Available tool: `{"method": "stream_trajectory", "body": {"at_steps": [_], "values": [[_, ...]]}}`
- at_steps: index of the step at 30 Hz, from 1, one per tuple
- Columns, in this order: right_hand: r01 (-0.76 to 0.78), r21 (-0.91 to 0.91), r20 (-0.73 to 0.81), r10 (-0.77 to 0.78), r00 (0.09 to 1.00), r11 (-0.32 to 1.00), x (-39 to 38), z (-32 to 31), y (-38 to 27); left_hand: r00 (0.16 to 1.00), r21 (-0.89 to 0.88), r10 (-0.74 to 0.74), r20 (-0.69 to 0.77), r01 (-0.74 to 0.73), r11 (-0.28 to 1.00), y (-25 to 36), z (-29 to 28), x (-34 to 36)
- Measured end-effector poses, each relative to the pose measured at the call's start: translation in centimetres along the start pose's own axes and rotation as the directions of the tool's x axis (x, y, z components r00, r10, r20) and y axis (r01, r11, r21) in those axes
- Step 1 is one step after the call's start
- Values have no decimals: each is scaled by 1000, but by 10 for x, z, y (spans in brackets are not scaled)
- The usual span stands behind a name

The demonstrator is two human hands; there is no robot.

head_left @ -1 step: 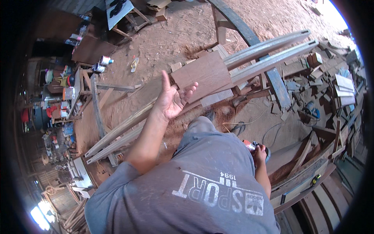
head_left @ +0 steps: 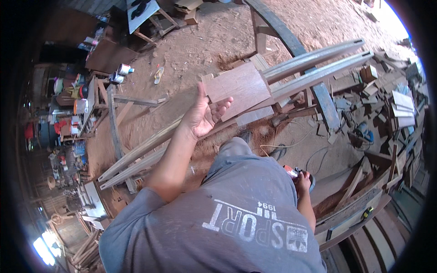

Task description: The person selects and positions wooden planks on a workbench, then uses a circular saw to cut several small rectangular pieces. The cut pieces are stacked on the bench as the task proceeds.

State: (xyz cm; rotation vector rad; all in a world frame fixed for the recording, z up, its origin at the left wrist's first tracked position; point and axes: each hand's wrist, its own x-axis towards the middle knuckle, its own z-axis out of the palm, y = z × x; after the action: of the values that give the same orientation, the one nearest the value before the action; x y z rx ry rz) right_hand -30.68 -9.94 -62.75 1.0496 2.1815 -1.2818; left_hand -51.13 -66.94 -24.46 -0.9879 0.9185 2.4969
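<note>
My left hand is held palm up over the near left edge of a flat brown wooden board. Its thumb stretches out and its fingers curl loosely with nothing in them; whether it touches the board I cannot tell. That board lies across two long grooved wooden beams, which run slantwise from lower left to upper right. Low at my right side, my right hand is closed around a handheld power tool with a red body and a dark round part. My torso and the hand hide some of it.
A dark trestle bar props the beams at right, another trestle at left. Wood scraps and a blue power tool lie on the right. A cord crosses the ground. Paint cans and a sandal are at far left.
My left thumb has drawn in slightly toward the fingers. The whole view has shifted a little; the right hand keeps its grip on the power tool.
</note>
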Motion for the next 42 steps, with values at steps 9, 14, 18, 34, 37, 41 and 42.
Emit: {"method": "stream_trajectory", "body": {"at_steps": [9,14,18,34,37,41,42], "values": [[-67,143,124,50,991,987,-17,7,-54,993,515,-55,-105,101,851,21,-28,28],[172,-314,97,-149,984,934,-29,-4,-66,872,974,489,32,82,-210,41,-5,36],[5,-143,160,18,987,990,-48,-5,-99,727,892,594,345,-56,-449,27,-4,52],[-92,-143,67,103,992,985,-63,-9,-96,767,797,457,451,-576,181,33,44,10],[-20,-204,78,36,996,979,-45,-12,-60,672,793,534,514,-609,3,23,43,8],[-37,-173,137,62,989,984,-43,-10,-74,582,810,622,524,-565,-155,11,25,15],[-57,-176,137,81,987,983,-46,-10,-78,555,797,648,522,-588,-139,8,21,15]]}}
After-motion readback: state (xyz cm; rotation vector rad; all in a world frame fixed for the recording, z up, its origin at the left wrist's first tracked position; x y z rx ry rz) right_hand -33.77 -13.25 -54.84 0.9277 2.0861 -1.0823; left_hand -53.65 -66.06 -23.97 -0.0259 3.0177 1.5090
